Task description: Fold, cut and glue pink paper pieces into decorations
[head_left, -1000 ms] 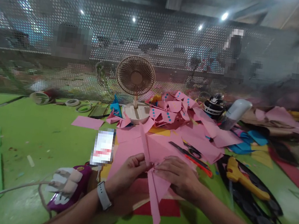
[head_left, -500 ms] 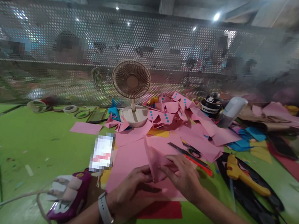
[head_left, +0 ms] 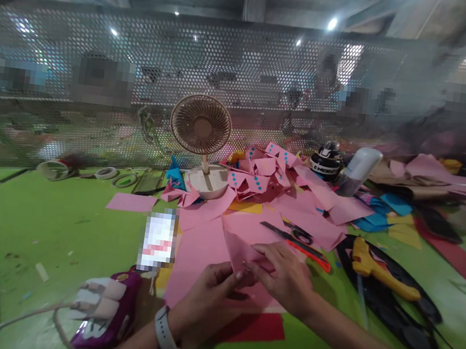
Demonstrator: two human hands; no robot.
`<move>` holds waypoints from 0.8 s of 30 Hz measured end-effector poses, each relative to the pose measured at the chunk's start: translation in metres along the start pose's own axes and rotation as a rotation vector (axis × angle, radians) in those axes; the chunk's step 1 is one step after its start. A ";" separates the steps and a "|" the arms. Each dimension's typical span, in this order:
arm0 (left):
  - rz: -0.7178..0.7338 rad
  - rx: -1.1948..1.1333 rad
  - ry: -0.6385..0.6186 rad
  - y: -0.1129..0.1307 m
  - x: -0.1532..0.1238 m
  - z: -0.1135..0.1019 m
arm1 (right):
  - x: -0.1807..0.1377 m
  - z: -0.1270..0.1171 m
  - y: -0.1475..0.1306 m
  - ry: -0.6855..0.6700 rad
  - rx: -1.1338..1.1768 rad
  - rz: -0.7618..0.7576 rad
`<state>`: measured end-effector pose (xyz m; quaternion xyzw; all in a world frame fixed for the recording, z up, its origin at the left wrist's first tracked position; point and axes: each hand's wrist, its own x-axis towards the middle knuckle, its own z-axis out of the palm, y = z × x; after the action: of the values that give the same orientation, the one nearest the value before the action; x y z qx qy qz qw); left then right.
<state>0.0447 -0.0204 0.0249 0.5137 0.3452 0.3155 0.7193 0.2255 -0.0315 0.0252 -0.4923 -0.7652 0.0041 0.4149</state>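
Between my hands is a folded piece of pink paper [head_left: 236,250], held just above larger pink sheets [head_left: 193,261]. My left hand [head_left: 212,286] grips its lower edge, thumb on top and fingers curled beneath. From the right, my right hand [head_left: 284,273] pinches the same piece with thumb and forefinger. Part of the paper is hidden behind my fingers. Under my wrists lies a red sheet [head_left: 258,329]. Just beyond my right hand are a cutter knife [head_left: 301,246] with an orange handle and dark-handled scissors [head_left: 297,231].
A yellow glue gun [head_left: 383,274] rests on a black tray [head_left: 414,330] at right. At left is a purple power strip [head_left: 111,319] with plugs and cable. Behind stand a small fan [head_left: 200,125], a pile of folded pink pieces [head_left: 261,170], and tape rolls [head_left: 55,169].
My left thumb has come up onto the paper beside my right fingertips, and the folded piece sits lower and flatter. The camera view has shifted slightly.
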 end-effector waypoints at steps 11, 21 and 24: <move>0.184 -0.209 0.232 0.008 0.005 -0.008 | 0.014 -0.011 0.010 0.308 0.501 0.378; 0.096 -0.266 0.243 -0.004 0.005 -0.009 | 0.013 0.008 0.012 0.015 1.088 0.724; 0.050 -0.296 0.251 -0.002 0.005 -0.006 | 0.014 0.008 0.011 0.046 1.154 0.754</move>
<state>0.0422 -0.0139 0.0206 0.3673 0.3694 0.4421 0.7302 0.2262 -0.0127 0.0242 -0.4250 -0.4081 0.5444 0.5971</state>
